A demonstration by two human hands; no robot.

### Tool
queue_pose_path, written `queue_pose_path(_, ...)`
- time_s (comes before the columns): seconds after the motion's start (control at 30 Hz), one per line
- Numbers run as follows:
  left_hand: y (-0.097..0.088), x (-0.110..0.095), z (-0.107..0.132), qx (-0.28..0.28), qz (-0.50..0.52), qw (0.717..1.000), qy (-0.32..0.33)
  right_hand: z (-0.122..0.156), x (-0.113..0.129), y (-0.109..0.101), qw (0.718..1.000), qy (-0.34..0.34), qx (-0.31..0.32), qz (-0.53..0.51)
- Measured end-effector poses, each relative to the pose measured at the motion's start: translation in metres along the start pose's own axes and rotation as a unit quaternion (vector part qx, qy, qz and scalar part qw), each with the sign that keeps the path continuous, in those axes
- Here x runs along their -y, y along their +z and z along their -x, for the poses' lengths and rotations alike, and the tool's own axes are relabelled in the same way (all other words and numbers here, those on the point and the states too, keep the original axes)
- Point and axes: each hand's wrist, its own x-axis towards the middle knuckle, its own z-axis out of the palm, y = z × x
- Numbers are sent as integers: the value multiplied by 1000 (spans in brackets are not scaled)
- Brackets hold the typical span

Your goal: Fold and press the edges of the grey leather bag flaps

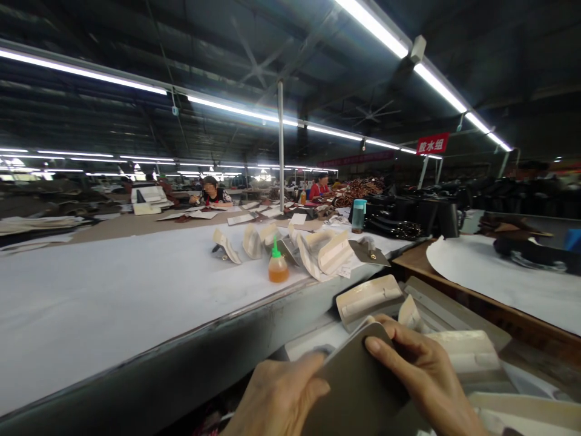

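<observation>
Close to me at the bottom, a dark grey-brown leather panel (pixel 351 381) with a pale edge is held up between both hands. My right hand (pixel 417 369) pinches its upper right corner, thumb on the near face and fingers behind. On the left edge, my left hand (pixel 285 393) is closed around the panel, slightly blurred. Behind and right of it lie several curved cream-backed leather pieces, among them one curled piece (pixel 370 300) and another (pixel 467 354). The panel's lower part runs out of view.
A white-covered table (pixel 136 303) stretches left, bearing a glue bottle (pixel 278 266) with a green nozzle, several curled pieces (pixel 333 251) and a teal-lidded bottle (pixel 358 217). Black glossy pieces (pixel 393 221) are stacked behind. A brown-edged table (pixel 490 272) stands right. Two people (pixel 213 192) sit farther back.
</observation>
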Motion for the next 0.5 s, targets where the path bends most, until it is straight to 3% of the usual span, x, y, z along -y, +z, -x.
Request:
queue_pose_path(0.3,8,-2,-9,20,10,1000,8,-2,0,1,999,11,31,5)
queue_pose_path(0.5,23,0,-11,46,1,999,2,2,2,12,997,-50,23,54)
